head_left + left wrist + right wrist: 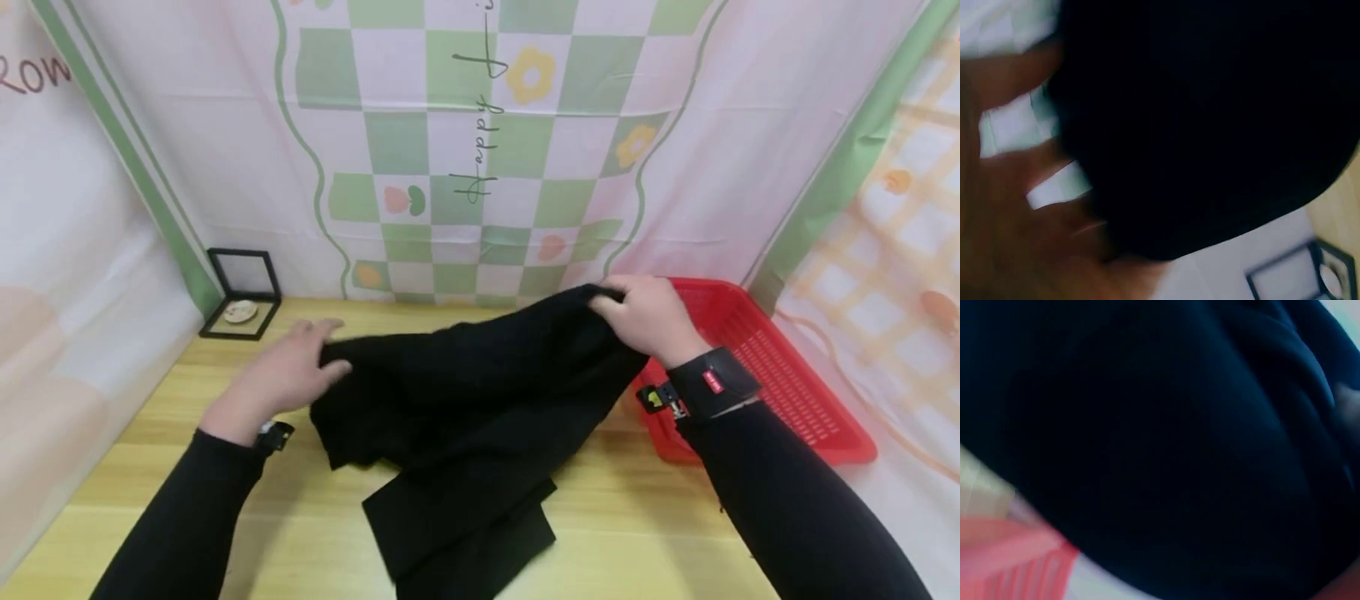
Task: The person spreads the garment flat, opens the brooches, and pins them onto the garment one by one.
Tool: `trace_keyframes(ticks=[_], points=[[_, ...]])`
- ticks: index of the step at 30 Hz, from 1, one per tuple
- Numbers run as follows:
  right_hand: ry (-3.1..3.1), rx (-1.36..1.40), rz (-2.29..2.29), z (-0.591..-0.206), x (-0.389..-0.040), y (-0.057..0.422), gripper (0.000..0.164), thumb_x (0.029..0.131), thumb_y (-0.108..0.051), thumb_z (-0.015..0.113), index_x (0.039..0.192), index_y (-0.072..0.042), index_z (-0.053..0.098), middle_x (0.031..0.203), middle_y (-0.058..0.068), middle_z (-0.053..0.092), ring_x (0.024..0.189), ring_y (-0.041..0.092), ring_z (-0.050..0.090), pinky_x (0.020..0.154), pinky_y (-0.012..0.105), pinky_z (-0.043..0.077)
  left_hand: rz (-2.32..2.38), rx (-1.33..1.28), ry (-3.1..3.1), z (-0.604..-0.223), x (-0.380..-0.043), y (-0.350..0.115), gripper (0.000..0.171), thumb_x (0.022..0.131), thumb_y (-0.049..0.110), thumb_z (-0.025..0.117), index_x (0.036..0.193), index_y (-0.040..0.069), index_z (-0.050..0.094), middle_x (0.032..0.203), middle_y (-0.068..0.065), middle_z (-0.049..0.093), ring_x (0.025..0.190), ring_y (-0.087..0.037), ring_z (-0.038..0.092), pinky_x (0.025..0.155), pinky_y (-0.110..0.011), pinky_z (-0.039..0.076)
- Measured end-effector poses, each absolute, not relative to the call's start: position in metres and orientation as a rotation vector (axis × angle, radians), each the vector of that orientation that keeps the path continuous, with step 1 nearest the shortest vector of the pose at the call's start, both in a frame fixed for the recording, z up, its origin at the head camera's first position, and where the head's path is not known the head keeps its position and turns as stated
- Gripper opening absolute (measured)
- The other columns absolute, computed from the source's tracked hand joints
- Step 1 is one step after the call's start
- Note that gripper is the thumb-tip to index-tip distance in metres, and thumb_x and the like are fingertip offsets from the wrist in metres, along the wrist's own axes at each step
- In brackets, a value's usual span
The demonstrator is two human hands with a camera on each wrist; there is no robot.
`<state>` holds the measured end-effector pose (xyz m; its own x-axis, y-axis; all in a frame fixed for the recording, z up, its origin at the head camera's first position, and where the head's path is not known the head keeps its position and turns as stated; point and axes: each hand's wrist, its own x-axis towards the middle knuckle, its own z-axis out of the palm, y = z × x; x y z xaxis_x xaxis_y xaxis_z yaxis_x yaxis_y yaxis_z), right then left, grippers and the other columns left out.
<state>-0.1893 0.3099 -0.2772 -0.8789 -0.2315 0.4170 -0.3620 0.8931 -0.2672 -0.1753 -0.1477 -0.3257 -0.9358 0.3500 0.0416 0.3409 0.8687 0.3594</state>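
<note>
A black garment (472, 392) hangs spread between both hands over the wooden table, its two long straight-ended parts trailing toward the near edge. My left hand (288, 371) holds its upper left corner, the thumb in front of the cloth. In the left wrist view, the fingers of that hand (1029, 206) lie along the dark fabric's edge, blurred. At the upper right corner, my right hand (648, 317) pinches the cloth between thumb and fingers, higher than the left. Dark folds of the garment (1147, 450) fill most of the right wrist view.
A red plastic basket (780, 375) stands on the right, partly behind my right wrist. At the back left is an open black frame (240, 292) with a small round pale piece (240, 312). Printed cloth (480, 150) walls in the table (637, 517).
</note>
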Motion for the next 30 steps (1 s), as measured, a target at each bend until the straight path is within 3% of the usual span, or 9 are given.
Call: trace_keyframes(ticks=[5, 9, 13, 16, 19, 21, 23, 26, 30], points=[[-2.704, 0.561, 0.468, -0.280, -0.180, 0.271, 0.033, 0.095, -0.023, 0.063, 0.064, -0.013, 0.057, 0.055, -0.002, 0.045, 0.060, 0.024, 0.052, 0.059, 0.039, 0.040, 0.377, 0.787, 2.901, -0.338, -0.159, -0.093, 0.076, 0.094, 0.041, 0.069, 0.154, 0.009, 0.036, 0.141, -0.024, 0.044, 0.121, -0.041, 0.051, 0.100, -0.055, 0.042], [-2.663, 0.590, 0.630, -0.279, -0.172, 0.247, 0.044, 0.094, -0.018, 0.059, 0.054, -0.014, 0.042, 0.052, -0.003, 0.030, 0.050, 0.019, 0.034, 0.052, 0.034, 0.028, 0.331, 0.935, 2.816, -0.356, -0.151, -0.047, 0.080, 0.094, 0.046, 0.068, 0.157, 0.012, 0.032, 0.152, -0.018, 0.037, 0.135, -0.038, 0.041, 0.109, -0.051, 0.033], [-2.598, 0.640, 0.910, -0.276, -0.161, 0.229, 0.046, 0.094, -0.018, 0.061, 0.052, -0.016, 0.043, 0.052, -0.003, 0.029, 0.048, 0.017, 0.026, 0.048, 0.032, 0.023, 0.367, 1.001, 2.862, -0.375, -0.153, -0.015, 0.085, 0.094, 0.050, 0.065, 0.157, 0.007, 0.026, 0.154, -0.017, 0.036, 0.136, -0.035, 0.040, 0.109, -0.050, 0.034], [-2.583, 0.735, 1.140, -0.276, -0.153, 0.220, 0.048, 0.098, -0.023, 0.063, 0.054, -0.016, 0.045, 0.054, -0.002, 0.030, 0.049, 0.018, 0.026, 0.048, 0.031, 0.023, 0.484, 1.005, 2.935, -0.385, -0.158, -0.004, 0.085, 0.094, 0.046, 0.068, 0.154, 0.000, 0.028, 0.144, -0.020, 0.047, 0.128, -0.035, 0.049, 0.104, -0.049, 0.040], [-2.607, 0.788, 1.216, -0.280, -0.148, 0.217, 0.050, 0.100, -0.031, 0.063, 0.057, -0.014, 0.043, 0.056, 0.003, 0.030, 0.050, 0.021, 0.027, 0.049, 0.033, 0.024, 0.666, 0.973, 2.940, -0.390, -0.164, -0.002, 0.071, 0.096, 0.033, 0.068, 0.148, -0.002, 0.035, 0.116, -0.018, 0.062, 0.104, -0.031, 0.062, 0.090, -0.044, 0.049], [-2.650, 0.757, 1.137, -0.282, -0.145, 0.218, 0.040, 0.100, -0.036, 0.062, 0.068, -0.013, 0.058, 0.065, 0.002, 0.047, 0.058, 0.019, 0.043, 0.056, 0.032, 0.036, 0.832, 0.897, 2.912, -0.390, -0.168, -0.006, 0.053, 0.099, 0.024, 0.063, 0.140, -0.001, 0.041, 0.094, -0.013, 0.063, 0.083, -0.027, 0.063, 0.075, -0.041, 0.051], [-2.714, 0.624, 0.943, -0.287, -0.142, 0.219, 0.033, 0.100, -0.039, 0.062, 0.092, -0.007, 0.068, 0.086, 0.009, 0.060, 0.077, 0.024, 0.056, 0.070, 0.039, 0.046, 1.013, 0.785, 2.864, -0.387, -0.173, -0.014, 0.037, 0.102, 0.020, 0.058, 0.133, 0.002, 0.046, 0.082, -0.009, 0.059, 0.068, -0.023, 0.058, 0.065, -0.039, 0.047], [-2.695, 0.484, 0.602, -0.299, -0.130, 0.214, 0.052, 0.094, -0.035, 0.068, 0.132, -0.001, 0.057, 0.122, 0.020, 0.055, 0.109, 0.037, 0.053, 0.091, 0.055, 0.041, 1.246, 0.606, 2.799, -0.379, -0.181, -0.030, 0.023, 0.106, 0.027, 0.048, 0.121, 0.009, 0.050, 0.077, -0.008, 0.055, 0.062, -0.023, 0.053, 0.062, -0.039, 0.044], [-2.654, 0.719, 0.344, -0.326, -0.098, 0.191, 0.051, 0.085, -0.027, 0.076, 0.126, -0.003, 0.059, 0.110, 0.017, 0.055, 0.096, 0.034, 0.056, 0.081, 0.051, 0.046, 1.406, 0.477, 2.727, -0.369, -0.190, -0.050, 0.038, 0.107, 0.045, 0.038, 0.114, 0.013, 0.056, 0.092, -0.011, 0.060, 0.081, -0.029, 0.058, 0.075, -0.044, 0.047]])
